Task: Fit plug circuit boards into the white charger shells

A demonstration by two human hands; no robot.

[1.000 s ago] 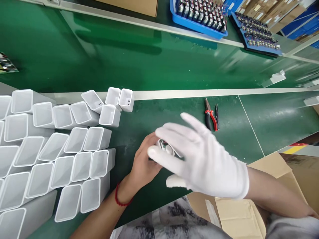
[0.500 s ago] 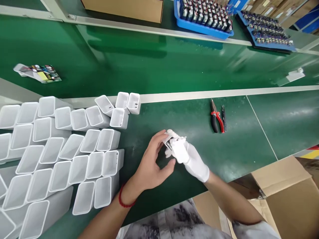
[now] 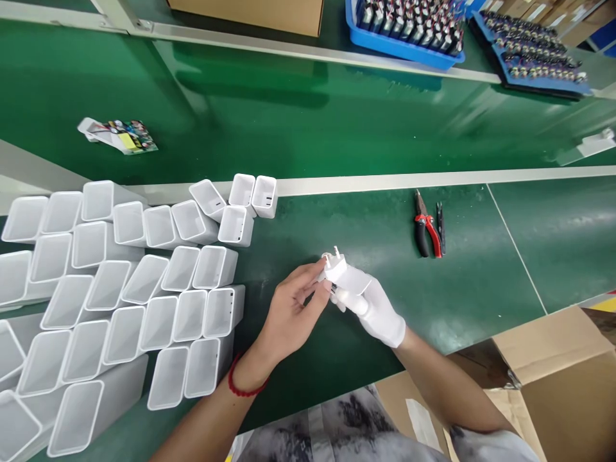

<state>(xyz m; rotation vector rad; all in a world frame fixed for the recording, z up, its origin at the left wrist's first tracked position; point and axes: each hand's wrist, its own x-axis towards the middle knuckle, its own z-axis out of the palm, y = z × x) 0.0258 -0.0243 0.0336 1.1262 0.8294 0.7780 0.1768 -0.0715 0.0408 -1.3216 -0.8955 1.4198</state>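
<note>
A white plug-in charger [image 3: 347, 280] with two prongs pointing away from me is held over the green bench. My right hand [image 3: 378, 311], in a white glove, is closed around its body. My bare left hand [image 3: 296, 311] pinches the prong end between thumb and fingers. A dark gap shows near my left thumb, where the parts seem to meet; the details are too small to make out. To the left stand several rows of white open-ended plastic housings [image 3: 156, 323], several with small slots in their end walls.
Red-and-black pliers [image 3: 426, 232] and black tweezers [image 3: 441, 229] lie at the right. A blue tray [image 3: 404, 48] of small parts sits on the shelf, beside a blue foam board [image 3: 543, 80] of components. A circuit board [image 3: 135, 136] hangs on the back panel. An open cardboard box [image 3: 568, 378] stands lower right.
The charger has been turned in my hands, so its prongs now stick up and away. My left thumb and fingers have closed on its prong end. The whole view has shifted slightly.
</note>
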